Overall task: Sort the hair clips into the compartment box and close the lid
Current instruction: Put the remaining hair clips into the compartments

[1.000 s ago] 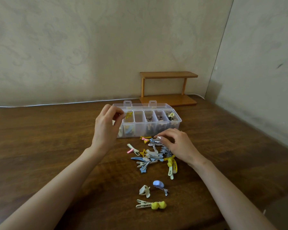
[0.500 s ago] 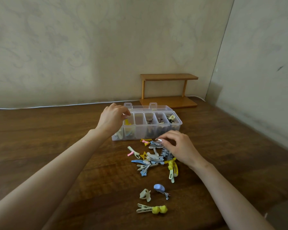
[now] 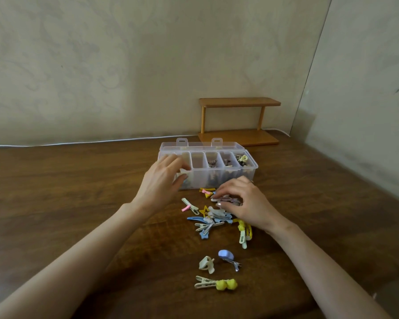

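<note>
A clear compartment box (image 3: 251, 162) stands open on the wooden table (image 3: 55, 192), with its lid (image 3: 200, 145) folded back behind it. Its right compartments hold dark and cream clips. My left hand (image 3: 162, 180) lies with relaxed fingers at the box's left front corner and covers the leftmost compartment. My right hand (image 3: 248, 203) curls over the far end of a pile of hair clips (image 3: 211, 218) and pinches a pale pinkish clip (image 3: 226, 199). In front of the box lie several loose clips in blue, yellow, white and pink.
Nearer to me lie a cream claw clip (image 3: 206, 264), a lilac-topped clip (image 3: 226, 254) and a clip with yellow balls (image 3: 217, 284). A small wooden shelf (image 3: 237, 122) stands behind the box by the wall corner. A white cable (image 3: 78, 142) runs along the table's back edge.
My left hand has dropped from above the left compartments to the box's front left corner, and the yellow clip it held is gone. My right hand has closed on a clip in the pile.
</note>
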### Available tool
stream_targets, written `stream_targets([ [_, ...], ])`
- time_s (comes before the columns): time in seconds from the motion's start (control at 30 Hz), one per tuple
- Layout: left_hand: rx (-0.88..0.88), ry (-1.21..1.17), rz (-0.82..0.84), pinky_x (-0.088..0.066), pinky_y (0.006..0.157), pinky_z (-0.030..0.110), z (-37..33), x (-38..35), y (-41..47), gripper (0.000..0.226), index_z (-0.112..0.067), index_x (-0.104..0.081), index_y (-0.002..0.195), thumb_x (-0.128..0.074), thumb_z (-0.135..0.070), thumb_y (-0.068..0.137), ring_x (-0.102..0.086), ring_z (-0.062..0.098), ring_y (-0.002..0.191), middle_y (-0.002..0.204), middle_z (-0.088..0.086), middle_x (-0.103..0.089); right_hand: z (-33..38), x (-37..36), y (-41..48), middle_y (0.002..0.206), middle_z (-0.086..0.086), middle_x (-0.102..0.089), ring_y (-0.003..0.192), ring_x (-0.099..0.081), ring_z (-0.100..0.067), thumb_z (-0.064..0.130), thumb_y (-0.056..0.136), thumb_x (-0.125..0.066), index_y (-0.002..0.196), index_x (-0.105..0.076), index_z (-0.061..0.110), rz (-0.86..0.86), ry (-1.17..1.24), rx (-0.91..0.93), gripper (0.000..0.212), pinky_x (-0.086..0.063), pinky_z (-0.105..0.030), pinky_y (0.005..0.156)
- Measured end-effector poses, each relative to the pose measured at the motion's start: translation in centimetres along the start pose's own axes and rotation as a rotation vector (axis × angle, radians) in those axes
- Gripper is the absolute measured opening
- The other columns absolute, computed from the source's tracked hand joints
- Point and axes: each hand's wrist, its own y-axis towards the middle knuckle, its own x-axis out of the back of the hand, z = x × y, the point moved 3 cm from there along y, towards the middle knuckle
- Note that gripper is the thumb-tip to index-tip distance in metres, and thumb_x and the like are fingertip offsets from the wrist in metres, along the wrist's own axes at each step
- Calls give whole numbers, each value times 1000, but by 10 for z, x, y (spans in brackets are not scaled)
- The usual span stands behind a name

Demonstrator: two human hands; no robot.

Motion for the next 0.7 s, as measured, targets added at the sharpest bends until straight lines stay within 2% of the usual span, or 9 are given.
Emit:
stream_targets([
  [0.07, -18, -34, 29, -49, 68, 27, -5, -3, -6, 18, -13, -61, 99, -66, -12, 82, -54, 16, 94, 105, 4, -58, 4, -5, 0, 110, 10, -61, 111, -43, -10, 32, 84, -67, 103, -71, 27, 31, -9, 39, 20, -38, -33, 95],
  [0.17, -42, -26, 44, -48, 68, 25, -7, -8, -12, 18, -14, -61, 98, -67, -14, 82, -54, 17, 94, 103, 4, -60, 10, -13, 1, 121, 9, -56, 118, -38, -11, 43, 84, -60, 110, -68, 30, 93, -115, 83, 30, -32, -30, 98],
  [0.27, -56, -17, 89, -44, 65, 21, -6, -13, -15, 15, -16, -62, 95, -67, -15, 81, -52, 16, 90, 99, 1, -60, 11, -17, 2, 125, 9, -53, 122, -35, -10, 44, 83, -59, 109, -68, 30, 108, -187, 101, 31, -29, -31, 100],
  [0.37, -44, -61, 146, -38, 62, 15, -6, -15, -18, 9, -18, -64, 92, -65, -16, 83, -49, 11, 87, 94, -3, -61, 12, -17, 1, 119, 8, -56, 119, -38, -12, 31, 82, -64, 100, -68, 24, 87, -165, 119, 20, -31, -33, 99],
  [0.5, 17, -119, 198, -46, 71, 24, -6, -13, -21, 10, -17, -64, 96, -60, -15, 87, -50, 9, 92, 96, -7, -58, 11, -15, 2, 106, 10, -61, 110, -44, -11, 25, 78, -71, 84, -67, 23, 43, -56, 86, 8, -36, -34, 96],
  [0.6, 68, -155, 234, -45, 76, 21, -5, -12, -21, 12, -16, -63, 99, -58, -13, 88, -48, 5, 93, 95, -14, -50, 10, -8, 2, 97, 10, -63, 103, -48, -9, 21, 78, -73, 78, -65, 24, -22, 85, 15, 9, -39, -30, 91],
  [0.7, 92, -213, 251, -46, 74, 20, -7, -14, -21, 10, -18, -63, 96, -60, -15, 87, -50, 3, 90, 95, -14, -53, 12, -2, 1, 85, 10, -61, 92, -50, -7, 18, 79, -72, 78, -65, 21, -97, 165, -34, 8, -43, -28, 83],
])
